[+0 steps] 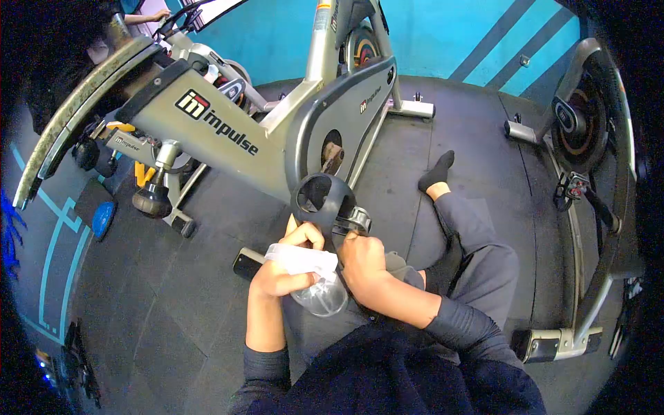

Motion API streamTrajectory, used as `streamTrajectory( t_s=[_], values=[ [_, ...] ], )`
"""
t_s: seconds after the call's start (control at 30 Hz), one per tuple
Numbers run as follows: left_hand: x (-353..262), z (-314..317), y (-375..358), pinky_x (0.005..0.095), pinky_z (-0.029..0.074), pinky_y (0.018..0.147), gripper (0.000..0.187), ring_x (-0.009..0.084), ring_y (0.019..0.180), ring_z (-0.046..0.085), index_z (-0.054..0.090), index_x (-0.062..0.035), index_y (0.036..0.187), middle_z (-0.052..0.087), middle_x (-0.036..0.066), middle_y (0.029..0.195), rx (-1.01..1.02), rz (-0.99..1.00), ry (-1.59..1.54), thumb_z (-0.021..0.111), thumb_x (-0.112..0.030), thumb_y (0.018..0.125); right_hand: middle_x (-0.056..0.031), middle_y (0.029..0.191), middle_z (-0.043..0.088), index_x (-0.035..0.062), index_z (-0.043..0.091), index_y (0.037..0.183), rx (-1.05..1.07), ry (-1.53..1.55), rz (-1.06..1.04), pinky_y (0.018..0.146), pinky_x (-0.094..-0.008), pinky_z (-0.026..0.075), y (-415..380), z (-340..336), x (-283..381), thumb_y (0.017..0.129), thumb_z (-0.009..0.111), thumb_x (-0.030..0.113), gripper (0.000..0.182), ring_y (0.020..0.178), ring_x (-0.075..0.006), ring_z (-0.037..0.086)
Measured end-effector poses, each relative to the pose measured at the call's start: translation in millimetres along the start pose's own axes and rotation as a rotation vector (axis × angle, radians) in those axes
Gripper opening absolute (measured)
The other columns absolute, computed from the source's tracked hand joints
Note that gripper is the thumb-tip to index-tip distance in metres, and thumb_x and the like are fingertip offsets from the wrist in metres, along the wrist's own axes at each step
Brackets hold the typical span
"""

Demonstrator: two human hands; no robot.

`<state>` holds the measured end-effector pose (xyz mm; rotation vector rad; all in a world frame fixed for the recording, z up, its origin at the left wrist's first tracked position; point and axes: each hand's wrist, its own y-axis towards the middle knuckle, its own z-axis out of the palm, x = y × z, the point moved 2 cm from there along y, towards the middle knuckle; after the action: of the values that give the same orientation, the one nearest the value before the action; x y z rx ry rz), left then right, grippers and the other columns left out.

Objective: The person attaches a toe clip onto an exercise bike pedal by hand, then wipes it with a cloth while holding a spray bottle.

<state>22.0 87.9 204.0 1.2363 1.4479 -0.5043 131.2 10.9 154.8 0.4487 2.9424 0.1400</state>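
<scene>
Close to my body, my left hand [294,266] is closed around a clear plastic container [321,297] with something white [301,259], perhaps tissue or a lid, at its top. Its fingertips reach up to the lower edge of a black ring-shaped holder [324,199] on the exercise bike [207,128]. Just right of it, my right hand [363,263] is closed, thumb and fingers together below a shiny metal fitting [356,220] beside the holder. Whatever lies inside those fingers is hidden.
A phone-like dark object [247,263] lies on the black mat floor [159,297] left of my hands. My legs [477,235] stretch out on the right. Another exercise bike [588,138] stands farther right. At the upper left shows another person's hand [160,14]. A blue dome [103,220] sits left.
</scene>
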Motion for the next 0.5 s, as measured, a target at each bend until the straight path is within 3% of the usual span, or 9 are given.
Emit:
streamTrajectory(
  t_s=[0.07,0.17,0.3,0.37,0.5],
  values=[
    [0.5,-1.0,0.8,0.0313,0.03,0.078,0.034,0.0201,0.084,0.037,0.05,-0.0071,0.078,0.045,0.003,0.079,-0.004,0.008,0.057,0.063,-0.022,0.051,-0.0007,0.071,0.065,0.0064,0.06,0.096,-0.02,-0.006,0.035,0.05,-0.0259,0.048,-3.6,4.3,-2.3,0.077,0.062,0.019,0.023,0.062,-0.0112,0.065],
    [3.1,-1.3,5.6,0.0308,0.031,0.077,0.034,0.0192,0.082,0.038,0.049,-0.0066,0.078,0.045,0.003,0.079,0.0,0.026,0.06,0.064,-0.022,0.052,-0.0029,0.071,0.064,0.0054,0.062,0.1,-0.211,-0.037,0.081,0.048,-0.0273,0.048,-18.3,13.1,-15.9,0.078,0.058,0.017,0.025,0.059,-0.0123,0.064],
    [4.4,1.1,7.0,0.0295,0.032,0.074,0.034,0.0176,0.08,0.039,0.048,-0.0066,0.077,0.044,0.003,0.079,-0.002,0.054,-0.01,0.065,-0.022,0.052,-0.0046,0.065,0.06,0.0099,0.062,0.111,-0.306,0.16,-0.047,0.046,-0.0331,0.049,-38.8,5.9,-33.8,0.079,0.055,0.014,0.034,0.054,-0.0182,0.062],
    [10.1,1.3,4.3,0.0286,0.033,0.07,0.034,0.016,0.08,0.04,0.047,-0.0066,0.077,0.044,0.003,0.081,0.011,0.094,-0.173,0.065,-0.02,0.051,-0.0049,0.063,0.059,0.013,0.062,0.115,-0.295,0.252,-0.11,0.047,-0.0355,0.05,-42.1,1.9,-38.0,0.078,0.055,0.013,0.037,0.052,-0.0205,0.062],
    [23.8,-0.3,3.5,0.0278,0.038,0.079,0.039,0.0157,0.091,0.044,0.048,-0.0095,0.078,0.044,0.004,0.091,-0.035,0.075,-0.376,0.067,-0.025,0.047,-0.0069,0.065,0.06,0.0154,0.062,0.116,-0.464,0.471,-0.107,0.048,-0.0385,0.051,-36.1,-0.4,-38.6,0.075,0.056,0.012,0.041,0.053,-0.0251,0.062]
  ],
)
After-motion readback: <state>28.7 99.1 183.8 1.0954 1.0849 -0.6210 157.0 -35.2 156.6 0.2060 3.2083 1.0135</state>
